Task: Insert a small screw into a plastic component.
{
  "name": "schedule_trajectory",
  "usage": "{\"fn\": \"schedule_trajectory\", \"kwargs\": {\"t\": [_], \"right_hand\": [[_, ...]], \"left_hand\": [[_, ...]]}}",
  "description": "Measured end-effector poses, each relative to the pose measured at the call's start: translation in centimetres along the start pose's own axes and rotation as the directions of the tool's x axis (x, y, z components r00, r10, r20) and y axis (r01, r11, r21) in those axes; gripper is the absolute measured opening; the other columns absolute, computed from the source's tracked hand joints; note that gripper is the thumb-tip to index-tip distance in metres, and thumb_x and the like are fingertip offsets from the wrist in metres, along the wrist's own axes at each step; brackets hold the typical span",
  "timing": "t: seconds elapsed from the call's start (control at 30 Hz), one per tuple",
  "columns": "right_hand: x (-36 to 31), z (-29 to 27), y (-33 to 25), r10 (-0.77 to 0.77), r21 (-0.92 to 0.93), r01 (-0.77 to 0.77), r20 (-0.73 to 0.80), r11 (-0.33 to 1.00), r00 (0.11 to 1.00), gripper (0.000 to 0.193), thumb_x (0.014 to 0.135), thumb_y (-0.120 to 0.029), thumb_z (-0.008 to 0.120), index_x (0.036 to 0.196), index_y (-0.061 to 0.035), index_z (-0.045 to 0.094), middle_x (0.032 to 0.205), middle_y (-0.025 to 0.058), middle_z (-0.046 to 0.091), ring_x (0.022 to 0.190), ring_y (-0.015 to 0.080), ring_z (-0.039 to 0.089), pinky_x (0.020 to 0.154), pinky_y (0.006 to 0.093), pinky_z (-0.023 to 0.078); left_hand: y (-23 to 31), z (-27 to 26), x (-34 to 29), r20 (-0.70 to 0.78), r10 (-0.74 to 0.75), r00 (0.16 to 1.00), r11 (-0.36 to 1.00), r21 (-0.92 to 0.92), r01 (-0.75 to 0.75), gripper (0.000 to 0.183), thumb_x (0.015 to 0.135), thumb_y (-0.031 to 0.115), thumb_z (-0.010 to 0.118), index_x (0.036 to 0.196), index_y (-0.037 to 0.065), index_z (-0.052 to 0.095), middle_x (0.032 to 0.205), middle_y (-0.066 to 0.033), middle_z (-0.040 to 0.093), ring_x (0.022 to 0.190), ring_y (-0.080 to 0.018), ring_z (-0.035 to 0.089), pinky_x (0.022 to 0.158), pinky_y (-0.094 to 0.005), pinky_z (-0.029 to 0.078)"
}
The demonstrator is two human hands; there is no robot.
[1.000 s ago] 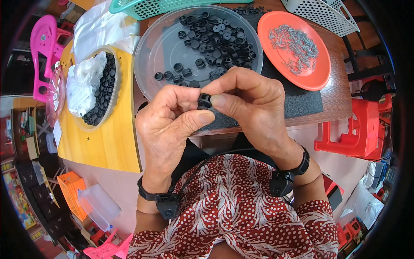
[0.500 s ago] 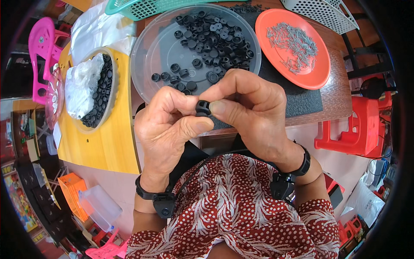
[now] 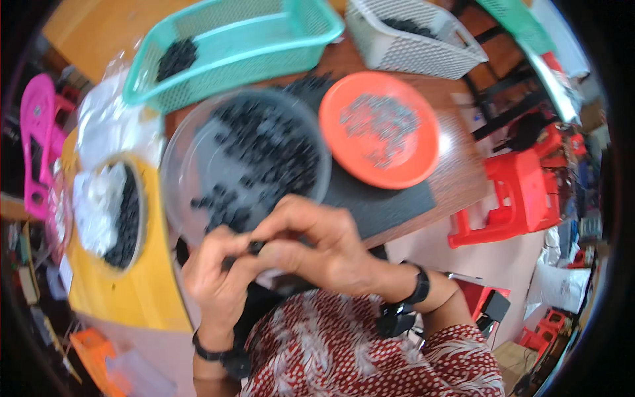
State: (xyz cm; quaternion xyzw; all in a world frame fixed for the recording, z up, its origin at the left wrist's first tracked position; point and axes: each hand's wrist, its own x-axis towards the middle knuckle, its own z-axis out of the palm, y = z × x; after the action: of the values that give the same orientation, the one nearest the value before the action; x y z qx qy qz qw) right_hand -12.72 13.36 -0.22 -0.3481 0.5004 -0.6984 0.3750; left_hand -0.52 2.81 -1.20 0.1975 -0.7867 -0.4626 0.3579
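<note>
A black part is pinched between the fingertips of the left hand and right hand; its axis is lost in blur. Beyond, the tub is set on the table, nearer the right hand.

Brown table: in front of me, its glossy wood top running from 12 to 3 o'clock.
Shine: a white patch of light on that wood at 2 o'clock.
Yellow table: a smooth top at my 8 o'clock, beside the brown one.
Far wood: another light-brown wooden surface at 10 o'clock.
Floor: pale pinkish, showing at 4 and 7 o'clock.
Red stool: plastic, at my 3 o'clock, just past the table's edge; smaller red ones at 4.
Pink chair: plastic, between 9 and 10 o'clock.
Dark frame: black bars at 2 o'clock, blurred.
</note>
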Motion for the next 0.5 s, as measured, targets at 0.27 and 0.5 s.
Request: {"fn": "schedule_trajectory", "kwargs": {"t": [0.27, 0.5], "right_hand": [[0.3, -1.5, -0.2, 0.205, 0.208, -0.209, 0.038, 0.956, 0.978, 0.012, 0.082, -0.003, 0.063, 0.093, -0.0009, 0.059, 0.089, 0.0002, 0.059, 0.082, 0.0071, 0.055, 0.071, 0.0229, 0.047], [8.4, -12.7, -5.8, -0.456, -0.744, 0.285, -0.030, 0.604, 0.890, 0.014, 0.075, -0.012, 0.063, 0.085, -0.0022, 0.065, 0.077, 0.0044, 0.064, 0.070, 0.0122, 0.058, 0.061, 0.0247, 0.045]], "left_hand": [[0.8, 1.2, 0.2, 0.045, 0.009, 0.999, 1.000, 0.028, -0.010, 0.030, 0.064, -0.001, 0.074, 0.091, -0.001, 0.060, 0.069, -0.0055, 0.058, 0.060, -0.0131, 0.053, 0.056, -0.0248, 0.042], [-0.1, -1.2, 0.5, -0.067, -0.280, 0.958, 0.944, -0.200, 0.262, 0.032, 0.074, 0.000, 0.068, 0.104, -0.003, 0.058, 0.085, -0.0060, 0.060, 0.073, -0.0096, 0.054, 0.069, -0.0224, 0.044]]}}
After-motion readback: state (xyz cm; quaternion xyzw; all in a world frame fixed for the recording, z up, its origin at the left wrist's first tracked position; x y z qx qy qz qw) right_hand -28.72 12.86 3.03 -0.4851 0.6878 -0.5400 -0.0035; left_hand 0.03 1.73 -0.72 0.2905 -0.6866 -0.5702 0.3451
